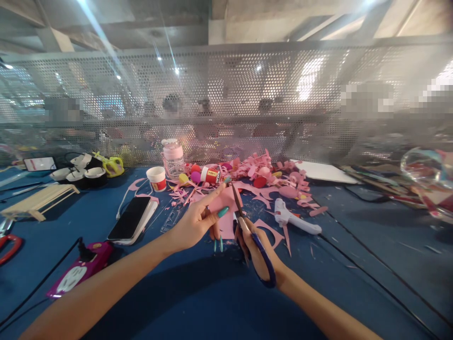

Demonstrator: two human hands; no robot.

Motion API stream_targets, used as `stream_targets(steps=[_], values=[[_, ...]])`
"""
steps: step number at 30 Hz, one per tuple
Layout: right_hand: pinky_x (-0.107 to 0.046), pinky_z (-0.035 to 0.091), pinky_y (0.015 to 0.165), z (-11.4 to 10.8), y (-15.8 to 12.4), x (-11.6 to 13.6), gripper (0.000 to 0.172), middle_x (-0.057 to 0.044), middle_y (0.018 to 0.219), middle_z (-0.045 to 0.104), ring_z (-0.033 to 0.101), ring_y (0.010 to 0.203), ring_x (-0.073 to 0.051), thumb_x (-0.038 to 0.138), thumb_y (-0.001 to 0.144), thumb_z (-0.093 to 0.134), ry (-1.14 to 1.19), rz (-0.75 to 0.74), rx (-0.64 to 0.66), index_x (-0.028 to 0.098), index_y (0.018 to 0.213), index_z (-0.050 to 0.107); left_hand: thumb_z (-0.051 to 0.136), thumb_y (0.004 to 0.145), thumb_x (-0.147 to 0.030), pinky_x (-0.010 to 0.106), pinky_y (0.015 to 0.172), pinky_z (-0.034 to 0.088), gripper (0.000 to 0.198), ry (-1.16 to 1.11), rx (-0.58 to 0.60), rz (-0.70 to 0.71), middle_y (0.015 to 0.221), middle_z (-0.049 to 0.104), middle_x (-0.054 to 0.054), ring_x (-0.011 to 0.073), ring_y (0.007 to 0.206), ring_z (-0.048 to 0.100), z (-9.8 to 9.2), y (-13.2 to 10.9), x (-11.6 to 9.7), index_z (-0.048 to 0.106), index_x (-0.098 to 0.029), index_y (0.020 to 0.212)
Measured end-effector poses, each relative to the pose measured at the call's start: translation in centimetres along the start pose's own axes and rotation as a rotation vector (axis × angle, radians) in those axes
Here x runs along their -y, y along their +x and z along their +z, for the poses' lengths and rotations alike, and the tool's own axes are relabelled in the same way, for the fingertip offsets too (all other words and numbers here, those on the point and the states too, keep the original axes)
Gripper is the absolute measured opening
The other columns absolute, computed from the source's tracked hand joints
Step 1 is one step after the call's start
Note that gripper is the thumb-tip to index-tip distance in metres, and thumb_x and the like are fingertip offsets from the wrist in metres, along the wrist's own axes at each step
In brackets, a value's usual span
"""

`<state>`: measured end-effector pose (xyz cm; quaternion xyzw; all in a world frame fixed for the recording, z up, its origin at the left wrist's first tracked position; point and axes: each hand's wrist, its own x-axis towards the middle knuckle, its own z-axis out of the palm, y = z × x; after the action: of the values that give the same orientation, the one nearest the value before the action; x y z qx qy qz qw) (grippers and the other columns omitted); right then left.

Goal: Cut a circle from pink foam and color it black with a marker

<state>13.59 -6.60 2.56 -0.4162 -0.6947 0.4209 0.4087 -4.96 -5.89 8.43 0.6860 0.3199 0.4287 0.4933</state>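
Note:
My left hand (198,217), with teal nails, grips a pink sheet (227,228) of paper or thin foam between thumb and fingers. In my right hand (260,245) is a pair of scissors (269,271) with dark blue handles. Their blades point up and away from me, at the right edge of the sheet. Whether they are cutting into it at this instant I cannot tell. Just beyond both hands lies a heap of pink scraps (253,167). A white glue gun (297,221) rests on the blue table to the right of the scissors.
Left of my hands are a phone (130,219), a purple power strip (83,269), a small wooden rack (40,200) and red-handled scissors (10,245). Paper cups (156,179) and a pink-lidded bottle (173,158) stand farther back. Behind them rises a perforated metal screen (226,89). Cables cross the right side.

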Motion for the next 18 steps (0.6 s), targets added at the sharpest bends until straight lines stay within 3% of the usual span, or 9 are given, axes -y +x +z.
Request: stream_targets(steps=[10, 18], values=[[-0.019, 0.027, 0.037, 0.19, 0.06, 0.46, 0.043, 0.003, 0.059, 0.039, 0.032, 0.047, -0.008, 0.061, 0.085, 0.036, 0.002, 0.003, -0.027, 0.019, 0.081, 0.044, 0.049, 0.088, -0.024, 0.025, 0.05, 0.05, 0.061, -0.011, 0.001, -0.016, 0.05, 0.057, -0.003, 0.0133, 0.046, 0.057, 0.04, 0.01, -0.21, 0.023, -0.018, 0.143], [-0.021, 0.023, 0.035, 0.29, -0.26, 0.26, 0.041, 0.006, 0.052, 0.033, 0.027, 0.041, -0.007, 0.058, 0.087, 0.033, 0.018, 0.014, -0.025, 0.019, 0.086, 0.044, 0.052, 0.087, -0.027, 0.024, 0.048, 0.049, 0.063, 0.003, -0.018, 0.002, 0.063, 0.063, -0.001, 0.0115, 0.046, 0.055, 0.2, 0.08, -0.25, 0.023, -0.02, 0.143]])
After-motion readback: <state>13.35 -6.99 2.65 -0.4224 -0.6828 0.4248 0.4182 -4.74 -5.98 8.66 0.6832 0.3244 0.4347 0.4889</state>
